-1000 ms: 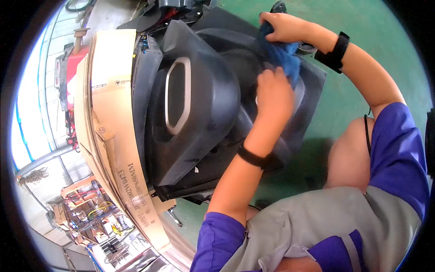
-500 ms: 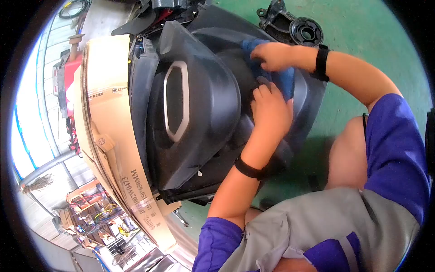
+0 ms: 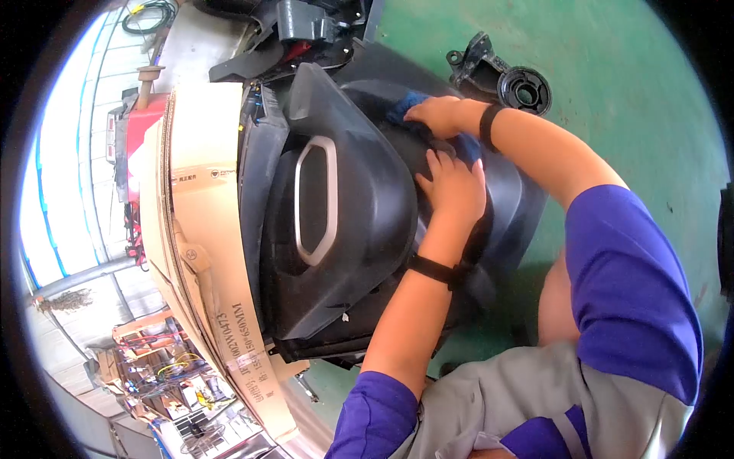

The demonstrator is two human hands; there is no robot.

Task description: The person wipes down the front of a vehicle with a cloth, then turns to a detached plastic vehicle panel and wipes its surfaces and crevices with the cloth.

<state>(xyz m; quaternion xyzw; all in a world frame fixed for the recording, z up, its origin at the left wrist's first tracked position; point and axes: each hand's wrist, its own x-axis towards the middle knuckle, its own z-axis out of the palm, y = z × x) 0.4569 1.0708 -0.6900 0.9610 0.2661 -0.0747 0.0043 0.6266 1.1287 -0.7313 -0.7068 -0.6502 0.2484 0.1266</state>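
Your right hand [image 3: 439,117] curls its fingers into blue cloth [image 3: 401,109], likely soft, light, best gripped by far folds; left hand [image 3: 457,190], fingers spread.

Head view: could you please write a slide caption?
Right hand holds a blue cloth on a dark panel, left hand close by.

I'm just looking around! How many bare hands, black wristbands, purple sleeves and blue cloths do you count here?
Bare hands: 2, left hand and right hand
Black wristbands: 2
Purple sleeves: 2
Blue cloth: 1
Total: 7
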